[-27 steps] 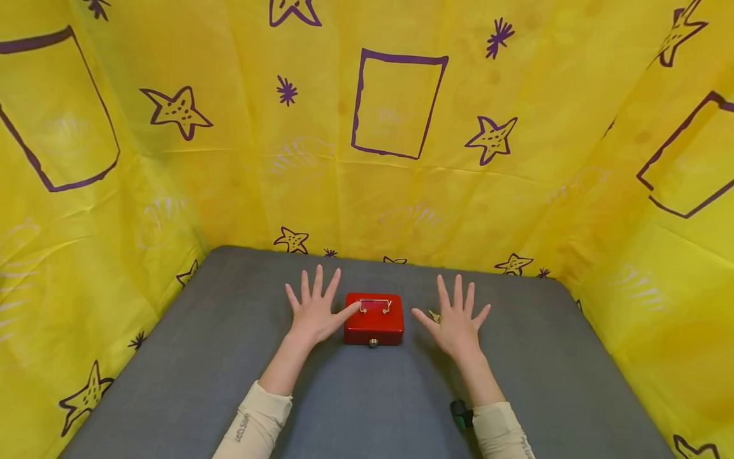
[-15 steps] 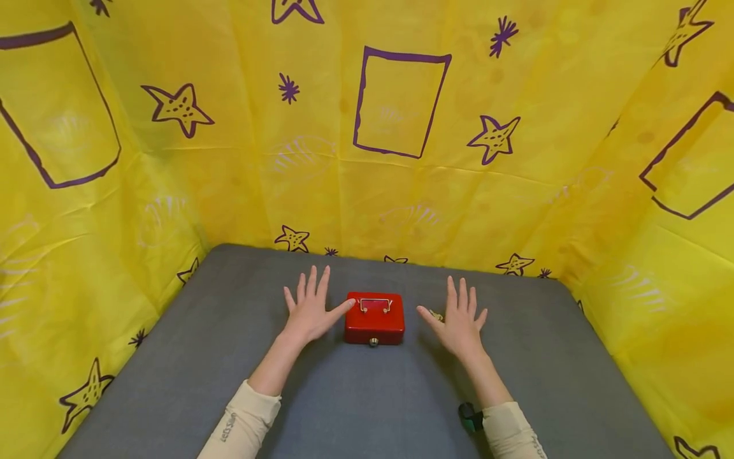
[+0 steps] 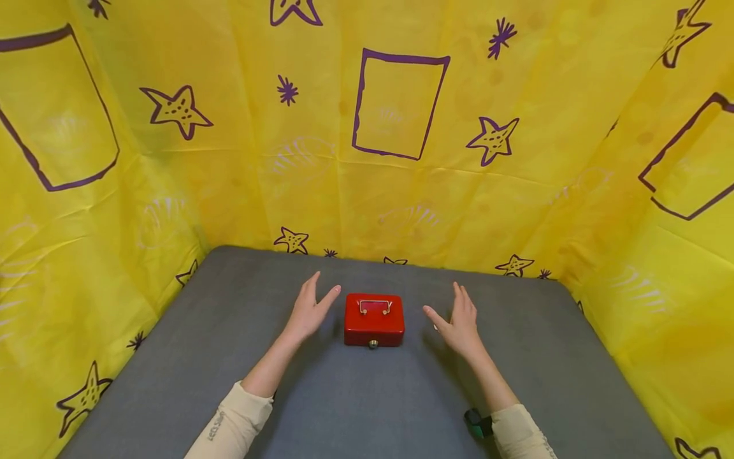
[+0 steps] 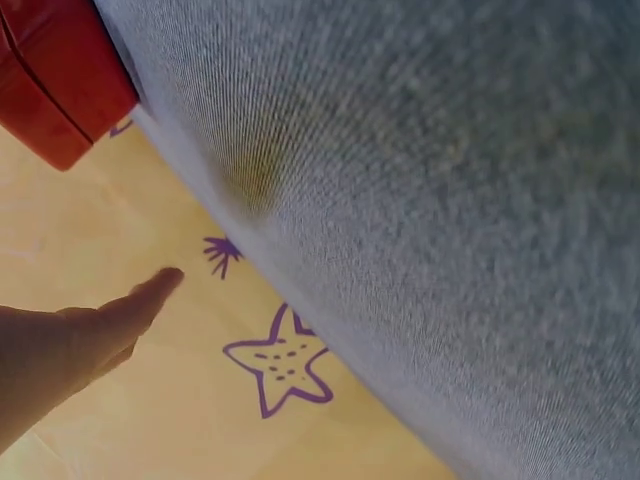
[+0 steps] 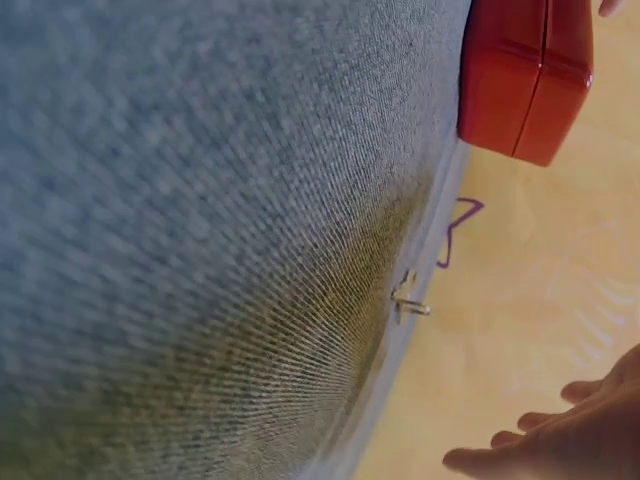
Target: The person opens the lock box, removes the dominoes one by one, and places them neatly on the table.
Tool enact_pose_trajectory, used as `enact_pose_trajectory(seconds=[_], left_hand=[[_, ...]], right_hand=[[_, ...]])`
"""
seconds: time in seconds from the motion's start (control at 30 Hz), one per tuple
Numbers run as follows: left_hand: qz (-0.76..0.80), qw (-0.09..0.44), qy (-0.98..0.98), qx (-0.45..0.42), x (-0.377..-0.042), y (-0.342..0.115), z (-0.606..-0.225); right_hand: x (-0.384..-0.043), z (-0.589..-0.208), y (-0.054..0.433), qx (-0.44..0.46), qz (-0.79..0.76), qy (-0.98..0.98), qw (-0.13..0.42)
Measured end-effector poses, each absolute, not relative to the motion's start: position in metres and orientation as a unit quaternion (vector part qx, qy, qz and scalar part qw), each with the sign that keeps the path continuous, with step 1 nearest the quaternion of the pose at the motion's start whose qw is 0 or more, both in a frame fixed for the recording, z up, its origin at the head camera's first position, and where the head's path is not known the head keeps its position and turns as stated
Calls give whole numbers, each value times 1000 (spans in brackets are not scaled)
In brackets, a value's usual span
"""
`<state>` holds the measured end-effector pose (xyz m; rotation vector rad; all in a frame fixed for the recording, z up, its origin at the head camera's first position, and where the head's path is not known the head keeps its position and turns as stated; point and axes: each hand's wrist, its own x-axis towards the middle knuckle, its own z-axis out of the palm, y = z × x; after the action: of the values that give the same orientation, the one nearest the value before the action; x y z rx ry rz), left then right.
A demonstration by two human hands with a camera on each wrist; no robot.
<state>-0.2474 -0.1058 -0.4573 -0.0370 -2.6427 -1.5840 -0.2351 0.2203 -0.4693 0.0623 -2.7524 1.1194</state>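
Observation:
A red metal cash box (image 3: 374, 330) with its lid down sits mid-table, a wire handle (image 3: 375, 302) on top and a round lock (image 3: 373, 343) facing me. To its left, apart from it, my left hand (image 3: 307, 312) hovers with straight fingers and nothing in it. On the other side my right hand (image 3: 462, 323) is held over the table, thumb spread from the fingers, also holding nothing. Small brass-coloured keys (image 5: 408, 300) lie on the table near the right hand; in the head view that hand hides most of them.
The grey cloth-covered table (image 3: 367, 408) is bordered at the back and sides by yellow fabric (image 3: 258, 127) with purple drawings. A dark strap (image 3: 478, 423) with a camera shows at the right wrist.
Both hands have turned from palms-down with spread fingers to a more sideways pose, fingers closer together. The left has drawn leftward from the box, the right slightly rightward. The box has not moved.

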Motion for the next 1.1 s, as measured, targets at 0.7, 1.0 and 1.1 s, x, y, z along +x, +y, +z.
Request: enact_pose_trajectory(seconds=[0.7,1.0,1.1], left_hand=[[-738,-99,-665,63,-242,-104,-464],[-751,-149,-637,87,-239,-102,-466],[-754,-157,-632,85,-239,-101,-467]], right_hand=[[-225,-465,204,-35,603,-797,-24],[-227,-478,194,-37,666,-742,-68],[-227,-482,190,-42,681,-727,-79]])
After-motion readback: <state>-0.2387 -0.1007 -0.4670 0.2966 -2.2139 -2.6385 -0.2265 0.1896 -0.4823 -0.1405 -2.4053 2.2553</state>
